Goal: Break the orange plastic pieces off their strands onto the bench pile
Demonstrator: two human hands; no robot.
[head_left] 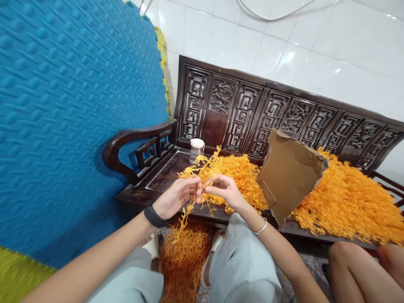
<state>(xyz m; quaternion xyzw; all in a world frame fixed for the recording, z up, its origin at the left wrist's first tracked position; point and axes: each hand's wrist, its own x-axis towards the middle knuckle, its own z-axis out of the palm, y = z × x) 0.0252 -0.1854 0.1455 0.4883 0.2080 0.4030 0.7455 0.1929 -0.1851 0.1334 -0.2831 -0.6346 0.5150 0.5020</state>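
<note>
My left hand [181, 194], with a black wristband, has its fingers closed round a branching orange plastic sprig [206, 165]. From this hand the sprig reaches up over the bench, and thin orange strands trail below it. My right hand [225, 190], a silver bangle at its wrist, pinches at the same sprig close beside the left fingertips. Behind the hands a pile of small orange plastic pieces [243, 168] lies on the seat of the dark carved wooden bench [164, 170]. Below, between my legs, is a heap of thin orange strands [186, 261].
A clear jar with a white lid [197, 148] stands on the bench near its armrest [121, 145]. A cardboard sheet [292, 172] leans between the near pile and a larger orange pile [356, 202]. Blue foam matting [78, 84] is at left. Another person's knee [353, 265] shows at right.
</note>
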